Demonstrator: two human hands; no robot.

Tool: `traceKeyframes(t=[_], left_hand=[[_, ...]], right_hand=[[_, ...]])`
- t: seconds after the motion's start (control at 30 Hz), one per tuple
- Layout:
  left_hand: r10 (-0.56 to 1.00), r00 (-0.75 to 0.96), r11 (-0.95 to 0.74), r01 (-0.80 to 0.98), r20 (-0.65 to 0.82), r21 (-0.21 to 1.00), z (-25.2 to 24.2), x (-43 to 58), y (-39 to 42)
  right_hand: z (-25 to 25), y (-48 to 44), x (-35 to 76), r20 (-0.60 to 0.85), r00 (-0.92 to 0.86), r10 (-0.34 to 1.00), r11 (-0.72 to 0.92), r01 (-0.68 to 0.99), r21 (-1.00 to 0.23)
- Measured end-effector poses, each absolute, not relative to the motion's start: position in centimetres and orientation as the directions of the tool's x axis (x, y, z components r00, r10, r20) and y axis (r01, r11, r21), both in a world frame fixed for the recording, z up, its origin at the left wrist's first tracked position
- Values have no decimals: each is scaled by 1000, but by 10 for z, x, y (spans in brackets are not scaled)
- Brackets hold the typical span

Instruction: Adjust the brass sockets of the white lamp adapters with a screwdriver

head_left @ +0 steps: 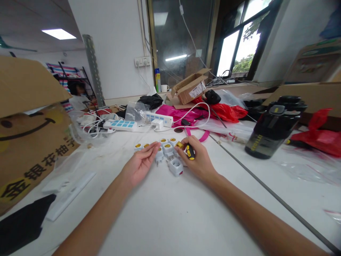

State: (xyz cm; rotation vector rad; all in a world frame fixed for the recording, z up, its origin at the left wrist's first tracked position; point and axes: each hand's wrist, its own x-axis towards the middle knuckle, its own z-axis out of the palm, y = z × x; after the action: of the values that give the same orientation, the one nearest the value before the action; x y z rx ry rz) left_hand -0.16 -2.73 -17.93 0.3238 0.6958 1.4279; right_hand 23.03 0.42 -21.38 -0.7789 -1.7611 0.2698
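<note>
Both bare forearms are stretched forward from the lower edge of the view and are drawn together toward the white plug adapter (176, 166). The left hand (140, 164) is laid just left of the adapter, rolled onto its outer edge with the palm turned inward. Its fingers (152, 148) are held straight and close together, pointed past the adapter's far left side, and nothing is gripped. The right hand (195, 160) is set just right of the adapter, knuckles up and wrist kept straight. Its fingers are curled round a yellow-and-black screwdriver handle (190, 152), held just beyond the adapter.
</note>
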Motion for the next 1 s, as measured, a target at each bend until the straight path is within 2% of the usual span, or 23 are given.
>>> traceKeyframes(t=[0.2,0.5,0.8,1.0], left_hand=[[990,-35,62,-756,-135,652,-196,-7,-32],[991,10,106,-688,-137,718,-194,1,-40],[992,110,104,-429,-62,898,-204,3,-47],[985,137,143,-347,-101,927,-209,1,-46]], right_hand=[[-209,2,231,772,-168,614,764,374,-526],[-211,2,231,780,-172,602,772,376,-513],[-213,5,233,790,-148,594,772,380,-509],[-211,5,233,806,-141,574,784,378,-492]])
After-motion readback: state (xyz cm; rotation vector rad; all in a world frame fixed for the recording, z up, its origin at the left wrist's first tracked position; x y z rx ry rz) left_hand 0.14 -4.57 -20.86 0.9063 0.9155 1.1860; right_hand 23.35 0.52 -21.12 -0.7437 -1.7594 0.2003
